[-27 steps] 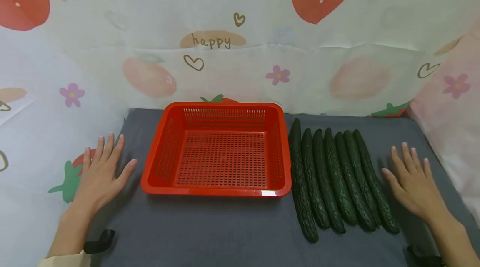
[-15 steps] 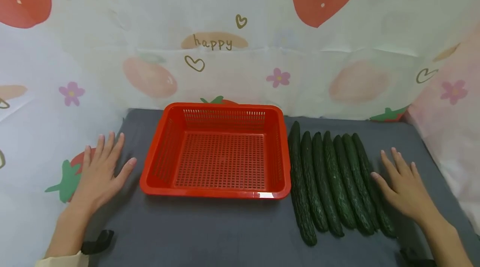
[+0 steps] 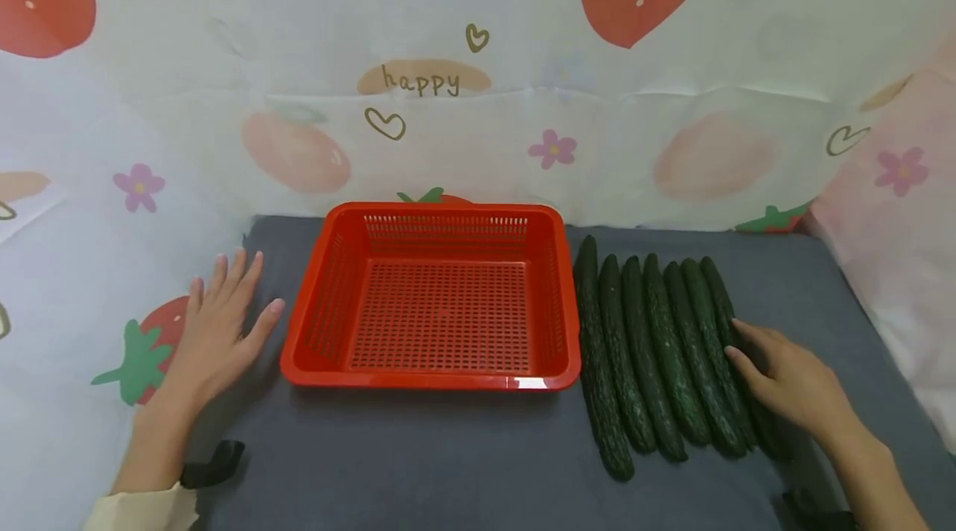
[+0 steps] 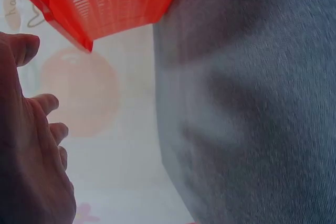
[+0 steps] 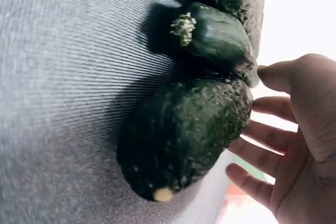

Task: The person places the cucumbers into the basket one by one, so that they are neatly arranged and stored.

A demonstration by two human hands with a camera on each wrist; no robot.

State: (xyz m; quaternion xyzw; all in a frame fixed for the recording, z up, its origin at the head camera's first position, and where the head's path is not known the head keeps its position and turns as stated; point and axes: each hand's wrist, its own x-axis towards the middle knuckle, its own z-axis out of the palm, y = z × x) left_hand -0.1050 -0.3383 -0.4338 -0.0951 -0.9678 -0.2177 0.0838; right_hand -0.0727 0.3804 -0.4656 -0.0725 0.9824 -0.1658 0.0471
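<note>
Several long dark green cucumbers lie side by side on the grey cloth, pointing away from me. My right hand (image 3: 799,390) is over the rightmost cucumber (image 3: 715,286), thumb toward its left side, and covers its middle in the head view. From the right wrist, the loosely bent fingers and thumb come right at the upper side of that bumpy cucumber (image 5: 184,129), not closed round it. To the left of a red plastic basket (image 3: 433,380), my left hand (image 3: 220,340) holds nothing, its fingers spread. The basket holds nothing.
The grey cloth (image 3: 448,465) covers the table. Behind it hangs a pale curtain (image 3: 463,158) with strawberries, hearts and flowers. The leftmost cucumber (image 3: 601,382) lies right along the basket's right wall.
My right hand has moved left and down from beside the row onto the rightmost cucumber, its fingers bending. My left hand has shifted slightly right and up. The basket and cucumbers lie as before.
</note>
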